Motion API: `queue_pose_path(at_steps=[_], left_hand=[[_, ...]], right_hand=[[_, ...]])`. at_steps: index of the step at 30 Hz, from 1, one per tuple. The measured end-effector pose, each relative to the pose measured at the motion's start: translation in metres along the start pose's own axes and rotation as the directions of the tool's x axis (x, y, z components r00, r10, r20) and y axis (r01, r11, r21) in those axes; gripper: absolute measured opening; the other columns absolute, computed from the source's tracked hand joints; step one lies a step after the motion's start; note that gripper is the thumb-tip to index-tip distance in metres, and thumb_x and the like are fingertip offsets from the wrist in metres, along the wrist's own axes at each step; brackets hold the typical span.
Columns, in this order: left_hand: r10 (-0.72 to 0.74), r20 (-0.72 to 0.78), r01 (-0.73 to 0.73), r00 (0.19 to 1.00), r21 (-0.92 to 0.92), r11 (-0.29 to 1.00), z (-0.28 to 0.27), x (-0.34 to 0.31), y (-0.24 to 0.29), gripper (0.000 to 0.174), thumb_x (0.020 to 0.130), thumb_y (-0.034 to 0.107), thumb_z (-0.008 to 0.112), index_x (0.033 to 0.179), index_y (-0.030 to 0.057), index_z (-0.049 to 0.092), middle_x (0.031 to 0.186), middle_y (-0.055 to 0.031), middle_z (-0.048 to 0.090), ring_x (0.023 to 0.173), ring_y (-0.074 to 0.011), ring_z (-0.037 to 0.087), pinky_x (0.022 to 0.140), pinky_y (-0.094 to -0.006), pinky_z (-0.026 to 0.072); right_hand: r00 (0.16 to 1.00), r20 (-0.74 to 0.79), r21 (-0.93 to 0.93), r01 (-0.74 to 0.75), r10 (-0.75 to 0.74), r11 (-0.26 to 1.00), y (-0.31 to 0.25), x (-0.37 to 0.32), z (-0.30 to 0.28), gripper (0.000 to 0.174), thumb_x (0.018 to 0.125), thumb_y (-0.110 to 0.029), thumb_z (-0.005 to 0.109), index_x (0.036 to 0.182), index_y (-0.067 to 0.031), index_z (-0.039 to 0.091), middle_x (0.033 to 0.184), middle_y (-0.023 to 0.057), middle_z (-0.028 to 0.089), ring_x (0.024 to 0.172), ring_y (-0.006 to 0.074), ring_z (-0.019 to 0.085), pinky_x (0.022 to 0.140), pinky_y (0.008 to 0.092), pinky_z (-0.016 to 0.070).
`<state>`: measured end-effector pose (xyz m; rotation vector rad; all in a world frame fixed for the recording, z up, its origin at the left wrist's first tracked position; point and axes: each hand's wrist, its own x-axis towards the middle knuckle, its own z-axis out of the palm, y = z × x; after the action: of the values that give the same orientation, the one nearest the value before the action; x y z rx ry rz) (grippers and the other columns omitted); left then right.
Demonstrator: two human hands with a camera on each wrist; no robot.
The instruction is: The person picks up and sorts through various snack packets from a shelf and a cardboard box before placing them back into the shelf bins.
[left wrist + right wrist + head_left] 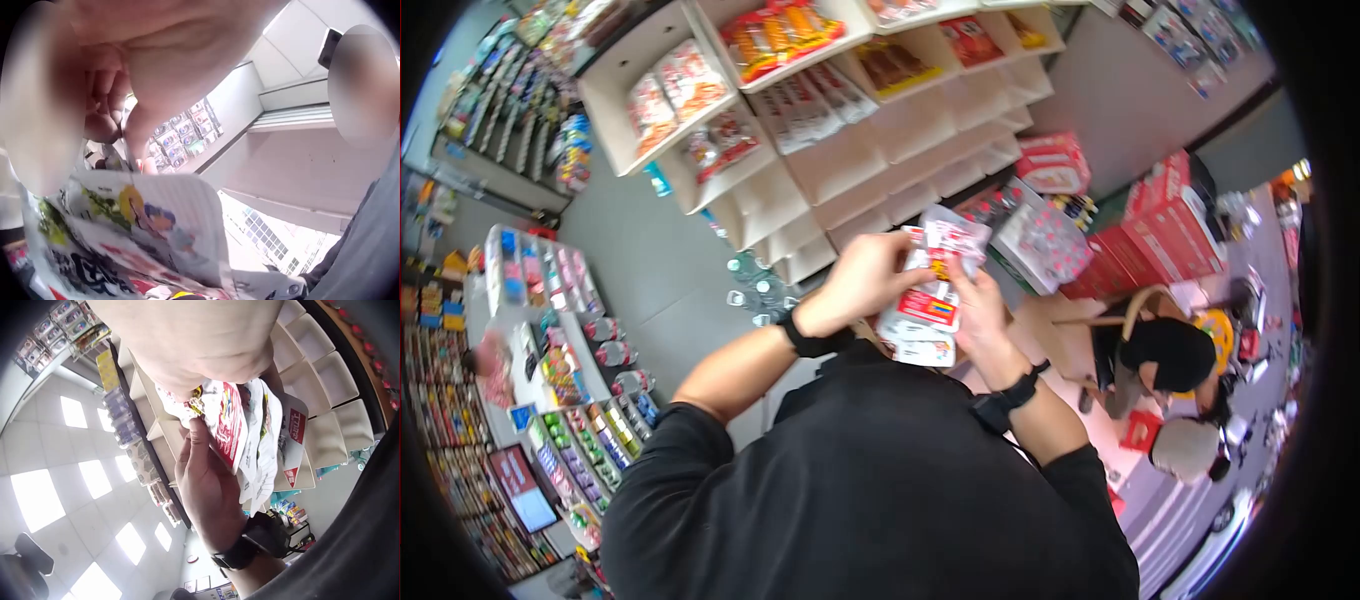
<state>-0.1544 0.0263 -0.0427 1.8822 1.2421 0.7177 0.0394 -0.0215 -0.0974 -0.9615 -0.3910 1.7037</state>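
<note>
In front of the chest, both hands hold several white and red snack packets (930, 310) in a loose, overlapping bunch. My left hand (860, 278) grips the bunch from the left, thumb across its top. On the other side, my right hand (984, 308) pinches the right edge with its thumb on the face. The right wrist view shows the packets (230, 428) fanned side by side, with the left hand (209, 481) gripping their edge. Close in the left wrist view, a printed white packet (181, 219) hangs below the left hand (181, 56).
A tiered white display rack (840, 180) stands ahead, its upper bins filled with snack packets (785, 40). Plastic bottles (755, 285) are on the floor beside it. Red cartons (1155, 225) are stacked to the right, near a person in black (1170, 355). Goods shelves (580, 420) line the left.
</note>
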Motion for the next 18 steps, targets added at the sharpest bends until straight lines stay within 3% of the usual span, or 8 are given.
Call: queue_pose_path(at_steps=[5,7,9,10,11,14,16,18], left_hand=[[-0.081,0.034,0.087,0.996,-0.355,0.931,0.002,0.000,-0.019,0.024,0.100,0.021,0.070,0.100,-0.0010,0.062,0.078,-0.0029,0.066,0.068,-0.0085,0.055,0.060,-0.0303,0.0468],[-0.227,0.160,0.276,0.961,-0.622,0.733,-0.017,-0.006,0.000,0.017,0.103,0.016,0.066,0.111,0.0035,0.058,0.088,-0.0016,0.070,0.073,-0.0074,0.064,0.064,-0.0239,0.0522],[-0.239,0.100,0.233,0.966,-0.739,0.632,-0.017,-0.004,-0.044,0.019,0.102,0.012,0.067,0.115,0.0027,0.057,0.089,-0.0042,0.072,0.079,-0.0095,0.069,0.068,-0.0238,0.0563],[-0.334,0.091,0.297,0.938,-0.705,0.643,-0.041,-0.008,-0.038,0.022,0.101,0.009,0.067,0.118,0.0006,0.056,0.091,-0.0085,0.073,0.083,-0.0121,0.072,0.072,-0.0247,0.0586],[-0.365,-0.005,0.254,0.931,-0.708,0.659,-0.060,-0.011,-0.041,0.033,0.099,0.011,0.070,0.124,-0.0029,0.054,0.087,-0.0086,0.072,0.071,-0.0114,0.069,0.059,-0.0266,0.0542],[-0.403,-0.344,0.259,0.848,-0.395,0.882,-0.135,-0.009,-0.116,0.041,0.095,0.008,0.073,0.130,-0.0048,0.055,0.082,-0.0075,0.070,0.068,-0.0114,0.066,0.057,-0.0287,0.0532],[-0.476,-0.470,0.438,0.744,-0.195,0.877,-0.195,-0.006,-0.148,0.039,0.097,0.010,0.070,0.128,-0.0077,0.056,0.090,-0.0117,0.072,0.074,-0.0158,0.070,0.062,-0.0293,0.0560],[-0.328,-0.557,0.346,0.763,-0.077,0.935,-0.245,0.009,-0.247,0.037,0.093,0.004,0.067,0.125,-0.0108,0.057,0.106,-0.0169,0.074,0.092,-0.0208,0.071,0.080,-0.0335,0.0576]], right_hand=[[0.999,0.046,0.140,-0.006,-0.001,0.990,-0.010,-0.007,0.007,0.047,0.110,-0.038,0.051,0.127,0.0041,0.062,0.121,0.0127,0.070,0.113,0.0240,0.067,0.098,0.0384,0.0549],[0.998,0.070,0.132,-0.015,0.006,0.991,0.001,0.003,-0.018,0.039,0.108,-0.028,0.058,0.130,0.0035,0.062,0.123,0.0119,0.069,0.114,0.0229,0.066,0.099,0.0387,0.0548],[0.994,-0.019,-0.025,0.109,-0.109,0.994,0.015,0.015,-0.037,0.033,0.104,-0.017,0.063,0.132,0.0010,0.061,0.123,0.0134,0.069,0.112,0.0235,0.068,0.098,0.0410,0.0548],[0.996,-0.042,0.037,0.078,-0.077,0.996,0.010,0.013,-0.031,0.031,0.099,-0.004,0.068,0.130,0.0000,0.063,0.121,0.0134,0.070,0.110,0.0224,0.068,0.097,0.0394,0.0557],[0.996,-0.036,0.039,0.078,-0.077,0.996,0.006,0.013,-0.028,0.031,0.099,-0.004,0.068,0.130,0.0000,0.063,0.121,0.0134,0.070,0.110,0.0224,0.068,0.097,0.0394,0.0557],[0.997,-0.046,0.038,0.058,-0.056,0.998,0.006,0.013,-0.031,0.028,0.100,-0.004,0.065,0.128,0.0002,0.063,0.121,0.0155,0.070,0.109,0.0245,0.069,0.097,0.0406,0.0567],[0.997,-0.050,0.036,0.054,-0.052,0.998,0.007,0.015,-0.035,0.027,0.101,-0.003,0.065,0.128,0.0001,0.063,0.122,0.0156,0.070,0.110,0.0249,0.069,0.097,0.0409,0.0568],[0.997,-0.056,0.030,0.055,-0.053,0.998,0.010,0.018,-0.042,0.026,0.102,-0.003,0.062,0.128,-0.0008,0.063,0.123,0.0157,0.069,0.111,0.0259,0.069,0.098,0.0418,0.0571]])
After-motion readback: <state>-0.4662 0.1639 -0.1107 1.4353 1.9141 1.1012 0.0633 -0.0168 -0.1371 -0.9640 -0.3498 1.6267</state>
